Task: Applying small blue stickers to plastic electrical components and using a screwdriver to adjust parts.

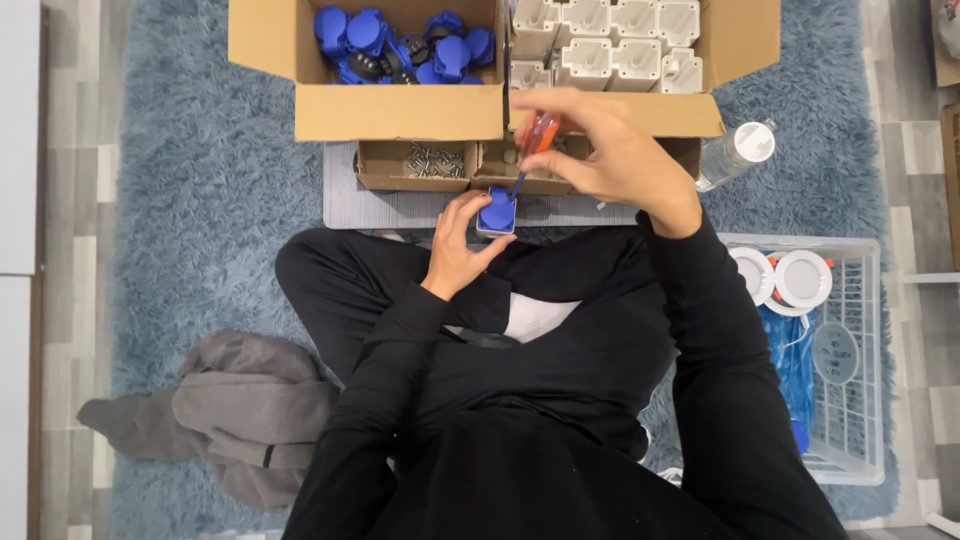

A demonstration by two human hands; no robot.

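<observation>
- Head view looks straight down on a person in black sleeves sitting cross-legged on a shaggy blue-grey rug (200,180).
- Left hand (462,240) is curled around a small blue plastic socket cover on a pale square base (497,212), fingers wrapped at its left side and thumb below, holding it above the lap, just in front of the grey ribbed mat (400,208).
- This cover shows a rounded blue top face over a lighter, squarish body; finer detail is too small to tell.
- Right hand (605,150) is closed in a pinch on an orange-handled screwdriver (532,148), whose dark shaft slants down and left so that its tip meets the top of the blue cover.
- Beyond the hands stands an open brown cardboard box (400,110): its left half holds a heap of blue round caps (400,45), its right half rows of white square housings (610,45).
- Two low cardboard trays sit on the mat; the left one (415,165) holds small silvery screws.
- A clear plastic bottle with a white cap (738,152) lies to the right.
- A white wire basket (860,360) at the right holds white round discs and blue parts.
- A grey garment (240,410) lies crumpled on the rug at the left.
</observation>
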